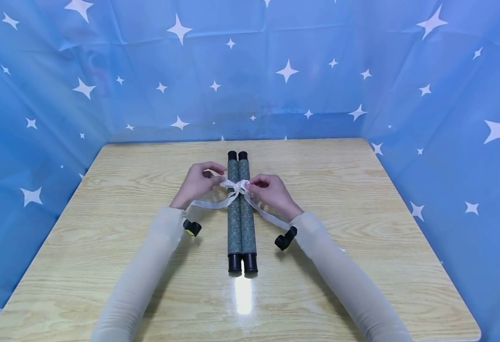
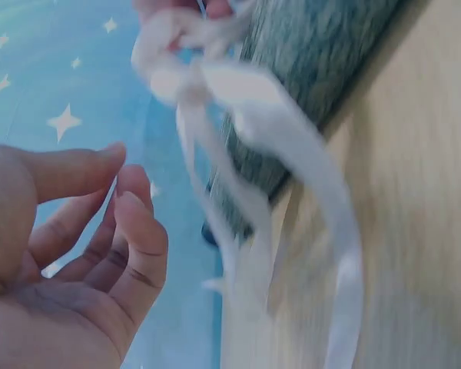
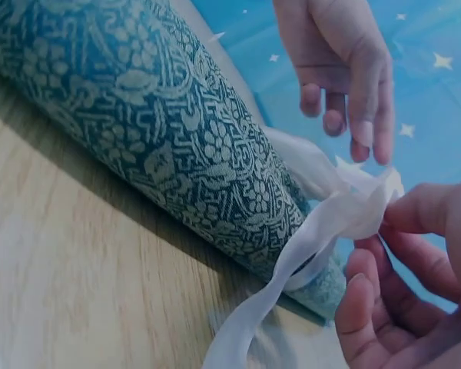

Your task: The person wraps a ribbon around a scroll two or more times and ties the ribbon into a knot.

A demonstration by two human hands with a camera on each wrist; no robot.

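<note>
A scroll, rolled from both ends into two parallel grey-green patterned rolls with dark end knobs, lies lengthwise on the table. Around its middle runs a white ribbon, looped and knotted on top, with one tail trailing to each side. My right hand pinches a ribbon loop between thumb and fingertips; the right wrist view shows this loop closely. To the left of the knot, my left hand hovers with loosely curled fingers. In the left wrist view nothing sits between its thumb and fingers.
The wooden table has pale grain and a bright light reflection near the scroll's lower end. Blue cloth with white stars hangs behind and along both sides. A small black device is strapped at each wrist.
</note>
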